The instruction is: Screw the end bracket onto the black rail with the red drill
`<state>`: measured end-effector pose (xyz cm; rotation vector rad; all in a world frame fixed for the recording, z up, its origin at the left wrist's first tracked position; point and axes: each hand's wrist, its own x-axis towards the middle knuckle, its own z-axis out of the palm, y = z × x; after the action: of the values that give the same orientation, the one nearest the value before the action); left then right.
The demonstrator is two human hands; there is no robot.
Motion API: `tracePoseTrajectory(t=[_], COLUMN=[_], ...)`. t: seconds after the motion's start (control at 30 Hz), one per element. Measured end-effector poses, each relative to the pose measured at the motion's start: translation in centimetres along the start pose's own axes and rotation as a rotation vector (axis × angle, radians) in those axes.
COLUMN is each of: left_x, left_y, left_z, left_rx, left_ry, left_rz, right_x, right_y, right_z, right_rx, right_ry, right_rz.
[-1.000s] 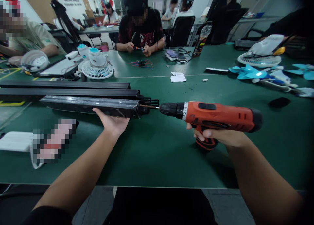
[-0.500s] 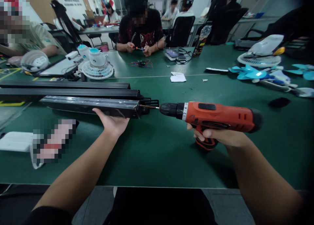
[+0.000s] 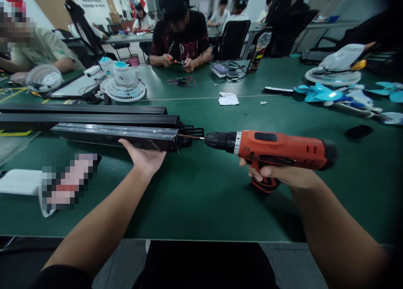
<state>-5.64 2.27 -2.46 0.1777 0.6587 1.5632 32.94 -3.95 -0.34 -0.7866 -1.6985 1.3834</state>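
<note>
My right hand (image 3: 273, 174) is wrapped round the handle of an orange and black cordless drill (image 3: 283, 148), which points left. A long thin bit (image 3: 192, 137) runs from its chuck to the right end of a black rectangular bar (image 3: 116, 135); the exact contact spot is too small to make out. Under that bar's near side lies my left hand (image 3: 146, 156), thumb up along the side and the other fingers hidden beneath. Glossy clear film or tape covers the bar's top. Two more long black bars (image 3: 94, 119) lie parallel just behind it.
Nearer me on the left are a blurred-out phone (image 3: 74, 179) and a white device (image 3: 22, 182). White fan parts (image 3: 124, 83) stand at back left, blue fan blades (image 3: 321, 93) at right. Across the table, a person (image 3: 181, 37) holds an orange-handled screwdriver. A paper scrap (image 3: 228, 98) lies mid-table.
Both hands, the drill and the bar hold practically the same positions. In the far background at right, a person's head has come into view.
</note>
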Motion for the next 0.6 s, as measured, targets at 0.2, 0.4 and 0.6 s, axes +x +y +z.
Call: tracePoseTrajectory(t=[0.2, 0.4, 0.6], left_x=[-0.09, 0.26, -0.17], left_y=[0.02, 0.10, -0.06], left_z=[0.03, -0.40, 0.19], left_rx=[-0.016, -0.025, 0.001], left_ry=[-0.008, -0.027, -0.008], left_rz=[-0.015, -0.012, -0.004], right_x=[0.10, 0.08, 0.14], right_y=[0.04, -0.39, -0.39], right_z=[0.03, 0.27, 0.32], right_rx=[0.022, 0.033, 0.031], right_ry=[-0.006, 0.028, 0.030], right_rz=[0.007, 0.032, 0.038])
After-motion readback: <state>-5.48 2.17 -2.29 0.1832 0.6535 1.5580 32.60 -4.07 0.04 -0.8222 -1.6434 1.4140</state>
